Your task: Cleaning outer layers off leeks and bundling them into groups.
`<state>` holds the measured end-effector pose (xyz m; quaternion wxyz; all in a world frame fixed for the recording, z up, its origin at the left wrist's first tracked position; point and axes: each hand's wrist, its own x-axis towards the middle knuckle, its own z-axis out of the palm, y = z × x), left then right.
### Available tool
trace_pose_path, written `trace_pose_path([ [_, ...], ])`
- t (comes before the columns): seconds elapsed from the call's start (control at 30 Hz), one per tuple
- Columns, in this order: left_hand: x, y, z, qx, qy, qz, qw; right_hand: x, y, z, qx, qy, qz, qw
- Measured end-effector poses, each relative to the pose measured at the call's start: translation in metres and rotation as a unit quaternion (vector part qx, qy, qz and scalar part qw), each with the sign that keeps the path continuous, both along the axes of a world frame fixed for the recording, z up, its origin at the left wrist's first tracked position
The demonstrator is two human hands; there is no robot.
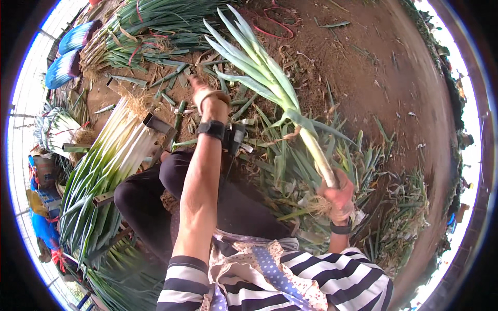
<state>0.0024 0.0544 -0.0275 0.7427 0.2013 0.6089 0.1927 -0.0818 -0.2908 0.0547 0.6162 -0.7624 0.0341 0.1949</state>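
My right hand (340,197) is closed around the root end of a large green onion (311,142). Its pale stalk slants up and to the left, and its green leaves (262,65) fan out over the bare soil. Stringy roots (317,206) hang beside my fingers. My left arm reaches forward, with a dark band at the wrist and a pale band around the hand. My left hand (201,90) is over cut leaf pieces, apart from the onion; its fingers are too unclear to read. Left of it, a pile of green onions (124,132) with white stalks rests in a metal frame (158,124).
Tied bundles of green onions (155,33) lie at the far left, next to blue-and-white wrapped bundles (65,67). Leaf scraps (290,171) heap up in front of my knees and to the right. A pink cord (275,31) lies on the soil (373,88).
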Motion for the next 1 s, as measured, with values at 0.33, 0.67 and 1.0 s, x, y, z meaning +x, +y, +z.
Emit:
trace_pose_path([
  [0.33, 0.014, -0.053, 0.004, -0.076, -0.439, -0.173, 0.878, 0.013, 0.007, -0.075, -0.140, -0.038, 0.152, 0.978],
  [0.67, 0.003, -0.036, 0.034, 0.200, -0.359, -0.167, 0.896, 0.102, 0.133, -0.076, -0.108, -0.272, 0.180, 0.939],
  [1.0, -0.001, -0.007, 0.015, 0.216, -0.450, -0.139, 0.855, 0.097, 0.140, -0.165, 0.211, -0.153, 0.118, 0.958],
])
